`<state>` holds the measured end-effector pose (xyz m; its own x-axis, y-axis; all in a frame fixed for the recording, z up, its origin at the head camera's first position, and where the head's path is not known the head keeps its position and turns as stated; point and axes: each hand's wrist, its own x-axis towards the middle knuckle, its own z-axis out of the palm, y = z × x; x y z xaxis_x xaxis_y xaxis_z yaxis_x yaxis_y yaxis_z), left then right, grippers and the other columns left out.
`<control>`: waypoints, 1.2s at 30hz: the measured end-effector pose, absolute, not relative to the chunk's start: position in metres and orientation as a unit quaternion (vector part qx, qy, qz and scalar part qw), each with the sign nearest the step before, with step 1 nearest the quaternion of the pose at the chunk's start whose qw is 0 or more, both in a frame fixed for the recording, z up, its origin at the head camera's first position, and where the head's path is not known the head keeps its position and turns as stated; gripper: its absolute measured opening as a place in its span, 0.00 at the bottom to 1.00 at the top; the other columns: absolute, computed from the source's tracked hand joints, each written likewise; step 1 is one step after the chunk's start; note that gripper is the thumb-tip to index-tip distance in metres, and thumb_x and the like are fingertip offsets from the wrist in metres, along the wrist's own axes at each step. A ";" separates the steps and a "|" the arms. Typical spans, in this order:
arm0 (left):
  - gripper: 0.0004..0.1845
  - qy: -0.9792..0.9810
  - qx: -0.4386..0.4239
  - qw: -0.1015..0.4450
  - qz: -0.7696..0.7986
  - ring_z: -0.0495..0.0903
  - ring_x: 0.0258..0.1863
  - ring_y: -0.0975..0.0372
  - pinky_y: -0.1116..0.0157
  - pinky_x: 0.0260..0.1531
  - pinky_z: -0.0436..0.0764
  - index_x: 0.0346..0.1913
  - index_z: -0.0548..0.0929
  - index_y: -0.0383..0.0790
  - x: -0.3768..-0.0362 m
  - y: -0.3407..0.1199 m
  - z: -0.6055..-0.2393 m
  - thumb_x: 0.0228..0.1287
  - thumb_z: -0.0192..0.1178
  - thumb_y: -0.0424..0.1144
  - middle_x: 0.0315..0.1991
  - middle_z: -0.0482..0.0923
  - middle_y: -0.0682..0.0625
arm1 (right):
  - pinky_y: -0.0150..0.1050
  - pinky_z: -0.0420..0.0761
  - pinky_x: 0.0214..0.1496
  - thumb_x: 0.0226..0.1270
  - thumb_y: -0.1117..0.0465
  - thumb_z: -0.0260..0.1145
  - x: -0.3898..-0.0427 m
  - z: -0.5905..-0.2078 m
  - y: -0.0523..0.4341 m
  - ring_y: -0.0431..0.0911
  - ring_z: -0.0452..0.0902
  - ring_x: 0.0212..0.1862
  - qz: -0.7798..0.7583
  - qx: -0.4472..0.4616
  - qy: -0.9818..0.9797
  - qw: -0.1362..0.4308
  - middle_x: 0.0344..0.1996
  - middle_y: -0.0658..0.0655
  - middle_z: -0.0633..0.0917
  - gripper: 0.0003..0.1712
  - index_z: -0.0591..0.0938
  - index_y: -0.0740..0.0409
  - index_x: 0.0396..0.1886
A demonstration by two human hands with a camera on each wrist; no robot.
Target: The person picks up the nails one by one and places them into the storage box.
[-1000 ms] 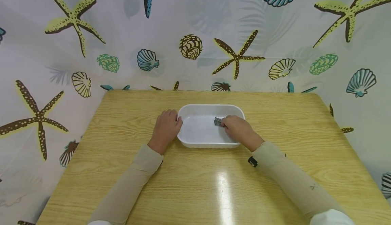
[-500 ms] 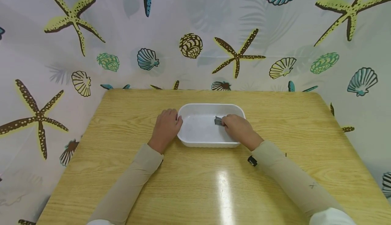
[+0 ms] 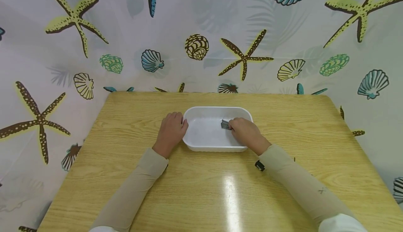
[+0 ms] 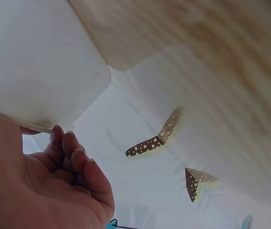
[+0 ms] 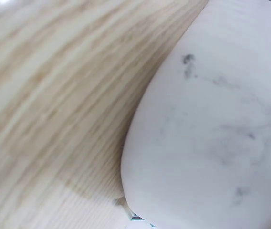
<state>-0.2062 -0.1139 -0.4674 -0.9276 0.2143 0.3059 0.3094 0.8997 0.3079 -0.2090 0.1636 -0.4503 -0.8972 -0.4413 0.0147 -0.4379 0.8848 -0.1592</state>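
Inside tub (image 3: 217, 112), brush (image 3: 225, 124) past rt fingers (image 3: 233, 124) (pinched)

One white plastic tub (image 3: 217, 112), one small grey brush (image 3: 225, 124), one wooden worktop (image 3: 201, 190) and two hands, left (image 3: 170, 132) and right (image 3: 247, 132), are counted.

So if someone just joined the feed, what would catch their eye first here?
Probably the white tub in the middle of the wooden table, with a hand on either side. The left hand grips its left rim, and the right hand reaches inside, holding a small dark brush against the bottom. Behind it hangs a bright starfish-and-shell curtain.
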 end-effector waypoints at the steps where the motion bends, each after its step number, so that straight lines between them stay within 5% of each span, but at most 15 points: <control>1: 0.13 -0.965 -0.135 0.134 -0.179 0.64 0.24 0.56 0.61 0.26 0.63 0.25 0.68 0.42 -0.206 -0.114 -0.467 0.67 0.47 0.42 0.22 0.65 0.50 | 0.41 0.77 0.35 0.60 0.68 0.60 -0.209 -0.450 0.163 0.44 0.77 0.31 -0.079 -0.225 0.971 0.011 0.29 0.55 0.82 0.06 0.83 0.60 0.32; 16: 0.13 -0.962 -0.146 0.147 -0.180 0.63 0.23 0.57 0.62 0.24 0.62 0.25 0.67 0.42 -0.207 -0.115 -0.470 0.67 0.47 0.42 0.21 0.64 0.51 | 0.39 0.74 0.32 0.60 0.66 0.60 -0.211 -0.452 0.164 0.43 0.72 0.28 -0.091 -0.211 0.973 0.022 0.27 0.52 0.80 0.04 0.82 0.57 0.30; 36: 0.14 -0.961 -0.151 0.153 -0.177 0.63 0.23 0.57 0.62 0.24 0.62 0.24 0.66 0.42 -0.205 -0.115 -0.469 0.67 0.48 0.42 0.21 0.63 0.51 | 0.38 0.76 0.37 0.61 0.63 0.62 -0.195 -0.430 0.179 0.42 0.75 0.34 -0.190 -0.223 0.955 -0.048 0.31 0.52 0.81 0.06 0.82 0.60 0.35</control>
